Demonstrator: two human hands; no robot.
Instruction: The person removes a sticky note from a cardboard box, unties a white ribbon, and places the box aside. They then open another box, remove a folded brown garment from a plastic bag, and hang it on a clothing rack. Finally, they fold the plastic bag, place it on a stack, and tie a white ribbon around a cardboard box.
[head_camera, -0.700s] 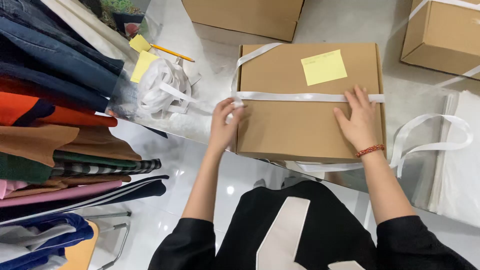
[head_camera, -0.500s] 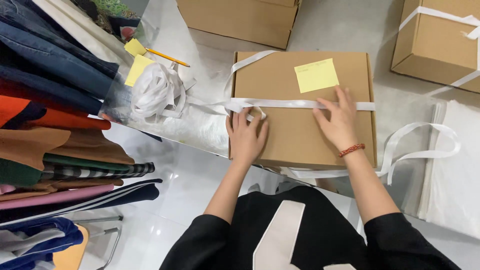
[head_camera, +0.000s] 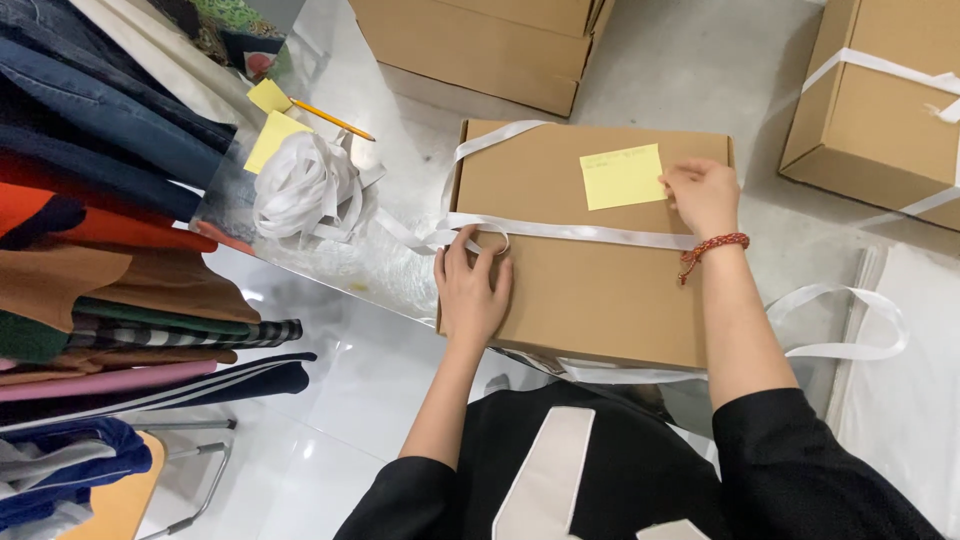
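A flat brown cardboard box (head_camera: 600, 290) lies in front of me with a white ribbon (head_camera: 590, 233) stretched across its lid. My left hand (head_camera: 470, 290) rests flat on the lid near the left edge, fingertips touching the ribbon's loop. My right hand (head_camera: 703, 195), with a red beaded bracelet at the wrist, has its fingers closed at the right edge of a yellow sticky note (head_camera: 622, 176) stuck on the lid; whether it pinches the note is unclear.
A bundle of white ribbon (head_camera: 300, 185), a pad of yellow notes (head_camera: 272, 138) and a pencil (head_camera: 332, 119) lie left of the box. Folded clothes (head_camera: 110, 230) are stacked at far left. More cardboard boxes (head_camera: 480, 45) stand behind, and one ribboned box (head_camera: 880, 100) stands at right.
My right hand has moved up from the ribbon to the sticky note's right edge. My left hand slid down and now lies flatter on the lid by the ribbon loop.
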